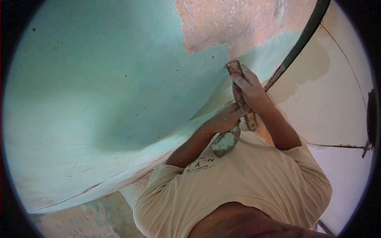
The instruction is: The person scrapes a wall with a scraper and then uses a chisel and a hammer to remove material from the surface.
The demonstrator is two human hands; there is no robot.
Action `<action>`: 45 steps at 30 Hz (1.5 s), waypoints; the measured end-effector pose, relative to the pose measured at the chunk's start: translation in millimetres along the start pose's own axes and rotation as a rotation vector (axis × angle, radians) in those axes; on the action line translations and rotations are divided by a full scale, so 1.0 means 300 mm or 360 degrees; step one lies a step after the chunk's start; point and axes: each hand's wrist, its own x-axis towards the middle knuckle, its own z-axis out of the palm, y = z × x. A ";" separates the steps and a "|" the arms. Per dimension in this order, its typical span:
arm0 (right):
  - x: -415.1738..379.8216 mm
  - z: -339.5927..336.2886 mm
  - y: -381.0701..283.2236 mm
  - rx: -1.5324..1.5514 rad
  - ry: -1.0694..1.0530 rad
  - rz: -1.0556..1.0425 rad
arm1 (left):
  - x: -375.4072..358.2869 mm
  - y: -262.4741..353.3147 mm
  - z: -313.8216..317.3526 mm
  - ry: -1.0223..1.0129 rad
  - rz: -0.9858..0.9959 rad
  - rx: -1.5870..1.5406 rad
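My right hand point(250, 89) is closed round a long, narrow, dirt-crusted tool point(234, 67). Its blunt upper end sticks out past my fingers, close to the wall, and its yellowish lower end point(251, 120) shows below my hands. My left hand point(229, 118) sits just below the right, fingers wrapped at the lower stretch of that tool. Out of my left hand, toward my shirt, points a broad rounded piece crusted with mint-green paint point(224, 143), like a scraper blade. My fingers hide where the two pieces meet. Pale dust coats my right fingers.
A mint-green painted wall point(119, 79) curves across the view. Paint is gone from a pinkish-brown patch point(238, 23) above my hands. A dark strip point(297, 51) edges the wall at right, beside a pale stained surface point(309, 75). A dark object point(371, 119) is at the far right.
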 end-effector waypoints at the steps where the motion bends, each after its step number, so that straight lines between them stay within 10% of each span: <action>1: 0.007 -0.008 0.013 0.0077 -0.0017 0.0032 | -0.007 0.013 0.003 0.0035 0.0026 0.0055; 45: 0.072 -0.024 0.031 -0.0068 -0.0113 -0.0222 | 0.032 0.075 -0.059 0.0139 0.0276 0.0360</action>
